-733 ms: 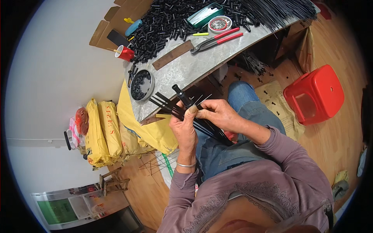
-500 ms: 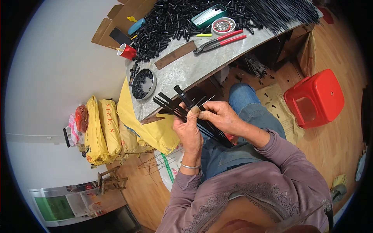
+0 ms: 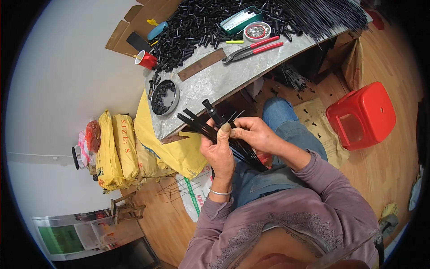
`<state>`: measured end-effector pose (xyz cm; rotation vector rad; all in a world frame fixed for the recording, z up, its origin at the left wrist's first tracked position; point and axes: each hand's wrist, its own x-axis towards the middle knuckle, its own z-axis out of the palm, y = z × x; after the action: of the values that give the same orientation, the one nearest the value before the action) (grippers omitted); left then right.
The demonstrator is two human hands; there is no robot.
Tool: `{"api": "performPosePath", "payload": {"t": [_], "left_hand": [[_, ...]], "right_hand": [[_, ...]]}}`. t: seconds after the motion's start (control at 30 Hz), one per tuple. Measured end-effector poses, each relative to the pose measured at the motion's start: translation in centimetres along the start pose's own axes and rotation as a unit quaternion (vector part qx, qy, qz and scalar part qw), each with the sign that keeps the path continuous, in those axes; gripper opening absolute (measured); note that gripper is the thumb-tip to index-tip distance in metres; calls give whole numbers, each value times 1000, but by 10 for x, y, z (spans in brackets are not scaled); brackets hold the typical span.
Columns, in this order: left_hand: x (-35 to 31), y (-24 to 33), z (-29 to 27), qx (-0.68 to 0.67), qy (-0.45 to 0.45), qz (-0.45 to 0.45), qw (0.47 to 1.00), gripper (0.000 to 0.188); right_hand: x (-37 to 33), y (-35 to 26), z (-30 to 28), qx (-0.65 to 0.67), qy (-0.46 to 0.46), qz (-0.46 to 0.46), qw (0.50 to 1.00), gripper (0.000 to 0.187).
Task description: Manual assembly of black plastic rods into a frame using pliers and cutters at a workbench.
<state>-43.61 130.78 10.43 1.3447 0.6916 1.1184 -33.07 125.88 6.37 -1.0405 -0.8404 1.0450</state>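
Above my lap, my left hand is wrapped round a bundle of thin black rods, which slant from upper left down toward my thighs. A stepped black plastic tube stands up beside the left thumb, in the same grip. My right hand meets the left at the tube's lower end, its thumb and forefinger pinched together. Thin rod ends poke out above the right fingers. What exactly this pinch holds is hidden by the fingertips.
The grey table carries a heap of black tubes, a round tin, red-handled pincers, a flat metal bar and more long rods. A red stool stands right; yellow sacks lie left.
Both hands keep nearly the same place and grip. The tube and the bundle have shifted very slightly; the rest of the view has moved a little with my head.
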Motion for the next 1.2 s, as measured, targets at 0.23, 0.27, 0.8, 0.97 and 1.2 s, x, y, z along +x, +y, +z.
{"api": "performPosePath", "payload": {"t": [0.23,0.27,0.8,0.97,1.2], "left_hand": [[3,-3,-8,18,-31,-25,999,30],[4,-2,-8,17,-30,-25,999,30],[2,-5,0,21,13,-5,1000,28],[2,-5,-1,61,-3,0,998,28],[2,-9,-9,79,-22,12,997,28]], "right_hand": [[-5,-6,1,40,13,24,999,22],[-5,-7,0,39,13,24,999,22],[-6,-6,2,0,19,5,1000,14],[-2,-5,-7,24,-4,40,999,17],[0,-13,-9,64,-28,78,995,23]]}}
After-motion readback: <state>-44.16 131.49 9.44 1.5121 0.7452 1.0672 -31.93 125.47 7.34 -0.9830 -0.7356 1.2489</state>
